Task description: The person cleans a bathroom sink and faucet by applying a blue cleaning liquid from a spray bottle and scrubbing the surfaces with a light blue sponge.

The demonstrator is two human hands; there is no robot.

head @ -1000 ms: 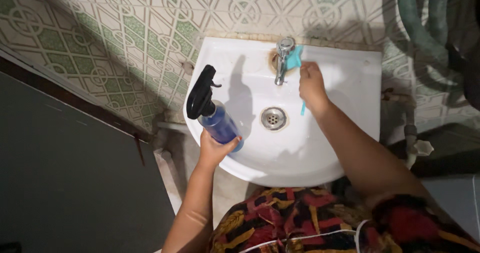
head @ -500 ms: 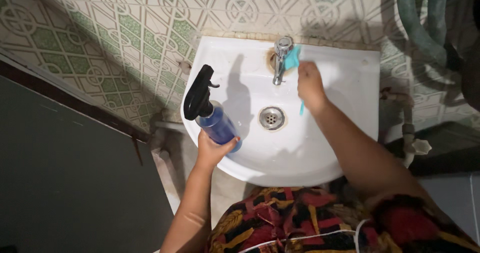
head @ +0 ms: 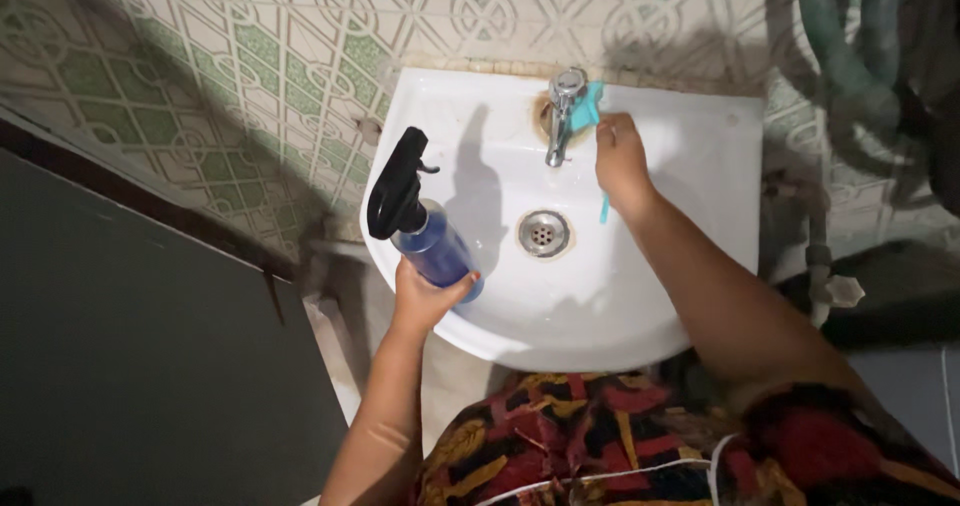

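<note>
Patterned red, yellow and black garment (head: pixel 600 436) at bottom edge. Left hand (head: pixel 425 301) at the near left rim of the white sink (head: pixel 690 166), grip closed around a blue spray bottle (head: pixel 440 251) with black trigger head, tilted up-left over the rim. Drain (head: pixel 545 233) mid-basin. Right hand (head: pixel 622 166) further in, grip closed on a teal cloth (head: pixel 590 106) pressed against the chrome tap (head: pixel 562 111) at the sink's back edge. Behind: wall of green-and-cream patterned tiles (head: pixel 250 56). Dark panel (head: pixel 120 346) at left. Green hose (head: pixel 850 56) loops at upper right, pipe fitting (head: pixel 835 291) beside the sink.
</note>
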